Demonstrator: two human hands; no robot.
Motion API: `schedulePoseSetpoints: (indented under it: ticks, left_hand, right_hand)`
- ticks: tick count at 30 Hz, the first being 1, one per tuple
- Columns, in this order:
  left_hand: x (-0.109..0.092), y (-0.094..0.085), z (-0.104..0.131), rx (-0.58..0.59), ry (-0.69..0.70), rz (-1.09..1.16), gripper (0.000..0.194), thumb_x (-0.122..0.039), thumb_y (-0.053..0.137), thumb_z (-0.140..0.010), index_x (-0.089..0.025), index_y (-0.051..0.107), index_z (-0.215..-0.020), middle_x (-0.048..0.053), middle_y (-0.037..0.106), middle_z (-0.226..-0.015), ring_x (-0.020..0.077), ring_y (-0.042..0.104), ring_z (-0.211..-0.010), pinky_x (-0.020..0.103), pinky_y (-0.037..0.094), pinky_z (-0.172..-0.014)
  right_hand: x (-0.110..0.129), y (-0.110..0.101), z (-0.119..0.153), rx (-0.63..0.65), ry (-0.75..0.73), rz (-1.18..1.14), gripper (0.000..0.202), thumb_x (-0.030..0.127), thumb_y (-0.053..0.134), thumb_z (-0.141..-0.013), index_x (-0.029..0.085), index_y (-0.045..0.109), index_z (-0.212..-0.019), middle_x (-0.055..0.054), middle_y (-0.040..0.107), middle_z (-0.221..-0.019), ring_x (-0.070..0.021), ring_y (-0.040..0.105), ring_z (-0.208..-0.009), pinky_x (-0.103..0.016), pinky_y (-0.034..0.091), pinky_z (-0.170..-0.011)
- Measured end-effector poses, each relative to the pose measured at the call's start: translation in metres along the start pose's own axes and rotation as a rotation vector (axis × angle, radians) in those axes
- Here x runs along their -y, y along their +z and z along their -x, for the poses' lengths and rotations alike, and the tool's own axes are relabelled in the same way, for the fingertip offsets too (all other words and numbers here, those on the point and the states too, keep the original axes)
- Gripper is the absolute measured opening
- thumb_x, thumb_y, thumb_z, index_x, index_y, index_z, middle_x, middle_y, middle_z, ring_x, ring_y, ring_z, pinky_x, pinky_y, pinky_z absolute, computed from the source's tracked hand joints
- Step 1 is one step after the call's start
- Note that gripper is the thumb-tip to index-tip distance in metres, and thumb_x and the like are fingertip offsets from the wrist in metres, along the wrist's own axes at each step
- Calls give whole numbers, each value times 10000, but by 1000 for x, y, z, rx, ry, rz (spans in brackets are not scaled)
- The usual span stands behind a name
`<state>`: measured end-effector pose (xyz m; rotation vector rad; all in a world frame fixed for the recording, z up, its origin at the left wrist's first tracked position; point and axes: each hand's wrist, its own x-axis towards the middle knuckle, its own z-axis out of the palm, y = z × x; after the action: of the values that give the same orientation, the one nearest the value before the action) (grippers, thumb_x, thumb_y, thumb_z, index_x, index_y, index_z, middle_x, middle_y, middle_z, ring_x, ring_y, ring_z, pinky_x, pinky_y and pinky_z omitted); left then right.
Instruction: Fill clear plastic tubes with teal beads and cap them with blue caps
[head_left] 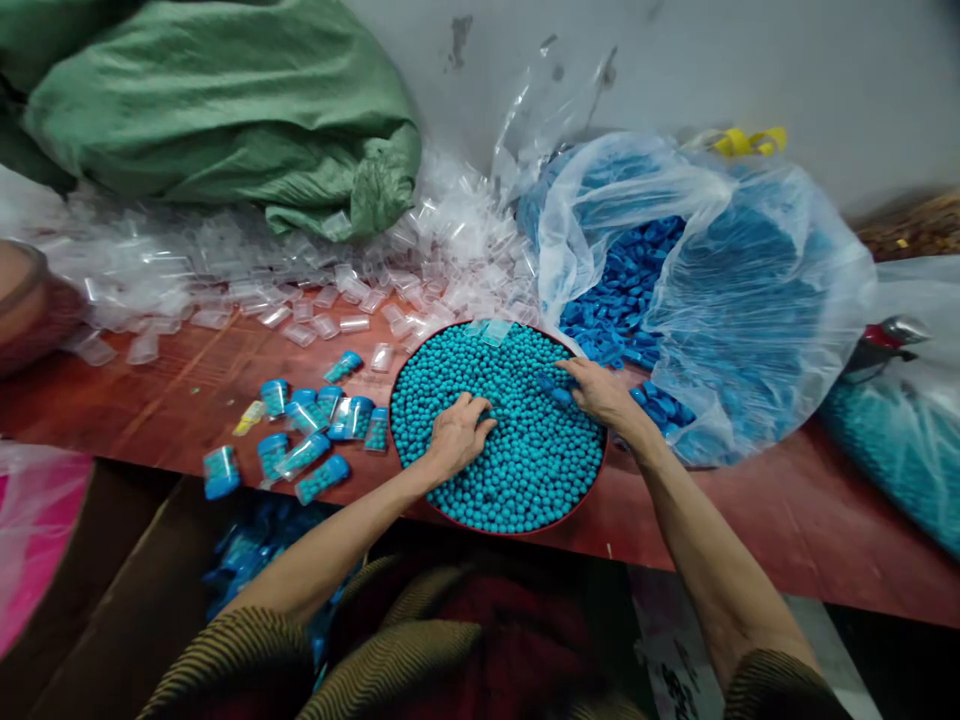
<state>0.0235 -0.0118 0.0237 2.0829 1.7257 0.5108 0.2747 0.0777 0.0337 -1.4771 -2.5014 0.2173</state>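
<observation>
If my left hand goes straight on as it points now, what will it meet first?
Probably the turquoise beads just beyond your left hand; if it passes above them, perhaps the blue caps by your right hand. Height is unclear.

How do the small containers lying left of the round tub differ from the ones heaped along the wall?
The filled containers hold turquoise balls, while the heaped containers look empty. Blue caps show on the filled containers; I see none on the heaped containers. The filled containers form a small, loose group; the heaped containers make a far larger pile. Both are small and see-through and lie on the red table.
</observation>
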Motion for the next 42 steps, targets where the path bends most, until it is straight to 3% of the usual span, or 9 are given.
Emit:
schedulePoseSetpoints:
  ticks: [3, 6, 10, 13, 18, 22, 27, 34, 42]
  left_hand:
    - [0, -2, 0, 11, -9, 30, 217, -305, 511, -871, -193, 601, -1033, 44, 574, -949, 186, 585, -828, 293, 458, -757]
    - [-1, -4, 0, 13, -9, 46, 218, -307, 508, -870, -196, 600, -1033, 44, 569, -947, 186, 581, -827, 296, 456, -759]
    - [-1, -5, 0, 16, -7, 61, 213, -305, 517, -863, -201, 600, -1029, 39, 561, -934, 179, 574, -813, 292, 455, -762]
    - [0, -4, 0, 13, -3, 79, 208, -303, 520, -860, -206, 601, -1024, 37, 560, -934, 176, 571, -804, 296, 455, -767]
    - [5, -5, -1, 1, 23, 163, 175, -279, 536, -842, -193, 601, -980, 36, 574, -923, 188, 572, -872, 306, 449, -815]
    - [10, -6, -3, -23, 46, 245, 145, -254, 539, -825, -172, 588, -934, 43, 602, -926, 185, 573, -877, 301, 443, -813]
    - [11, -13, -3, -19, 24, 345, 130, -270, 541, -806, -185, 568, -900, 6, 620, -823, 154, 571, -762, 267, 430, -727]
    - [16, -18, -7, 31, -27, 604, 91, -263, 511, -778, -174, 497, -766, -43, 486, -653, 101, 456, -610, 217, 353, -575]
    - [21, -9, -8, 126, -66, 887, 130, -280, 512, -775, -171, 449, -808, -51, 434, -693, 71, 413, -584, 193, 355, -532]
  right_hand:
    - [2, -7, 0, -15, -10, -164, 548, 32, 427, -690, 190, 602, -1185, -63, 626, -1210, -194, 594, -1072, -332, 456, -930]
    - [15, -14, 0, -95, 203, -162, 357, 173, 409, -834, 177, 638, -1107, -86, 686, -1082, -211, 640, -971, -346, 470, -878]
    - [51, -10, 2, 104, 395, 62, 339, 411, 459, -882, 172, 623, -1058, -117, 716, -937, -263, 660, -893, -336, 470, -739]
    - [69, 0, 1, 210, 367, 150, 297, 395, 511, -866, 173, 602, -1042, -126, 705, -976, -264, 652, -924, -305, 451, -704]
    - [70, 7, 4, 99, 342, 59, 382, 380, 476, -889, 170, 529, -1204, -121, 699, -1013, -262, 649, -930, -310, 446, -724]
    - [65, 2, 11, 134, 290, -1, 448, 299, 492, -881, 156, 476, -1306, -116, 692, -1067, -259, 637, -981, -319, 447, -782]
    - [60, -3, 12, 116, 361, -89, 381, 376, 447, -906, 168, 559, -1205, -86, 697, -1041, -234, 637, -961, -307, 446, -792]
    - [75, 17, 6, 134, 288, 177, 262, 347, 499, -880, 141, 617, -990, -140, 674, -1005, -258, 605, -990, -317, 441, -797]
    - [91, 5, 8, 3, 109, -429, 378, 287, 392, -901, 193, 563, -1225, -71, 696, -1031, -195, 646, -886, -326, 487, -820]
